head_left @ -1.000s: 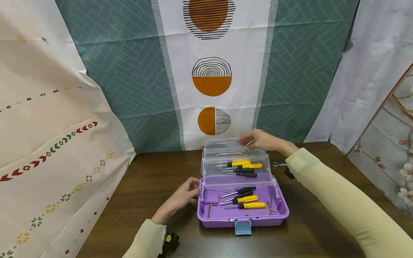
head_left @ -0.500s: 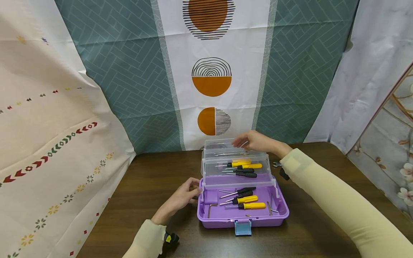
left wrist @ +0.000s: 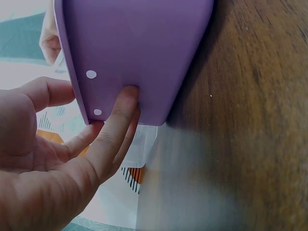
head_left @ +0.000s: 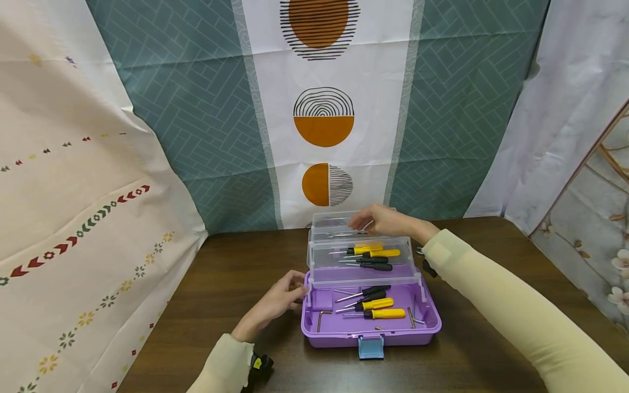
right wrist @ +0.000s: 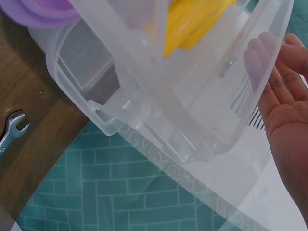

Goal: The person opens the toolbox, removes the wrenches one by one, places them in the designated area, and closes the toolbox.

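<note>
A purple toolbox [head_left: 371, 339] with clear stepped trays stands raised on the table. My left hand [head_left: 279, 295] lies against its left side; in the left wrist view its fingertips press the purple wall and touch the rim. My right hand [head_left: 385, 221] reaches over the upper clear tray [head_left: 324, 232], where a wrench [head_left: 339, 234] lies below the fingers. In the right wrist view the fingers show through clear plastic. Yellow-handled screwdrivers [head_left: 385, 252] and black-handled screwdrivers [head_left: 377, 267] lie in the middle tray. More screwdrivers [head_left: 388, 313] and hex keys [head_left: 319, 321] lie in the purple base.
A second wrench [right wrist: 13, 129] lies on the brown wooden table [head_left: 236, 256], right of the toolbox. A blue latch [head_left: 371, 347] hangs from the front. Patterned cloth [head_left: 196, 120] hangs close behind the table and along both sides.
My right hand has moved left and slightly down over the upper tray, its fingertips now lower at the wrench. My left hand stays at the toolbox's side.
</note>
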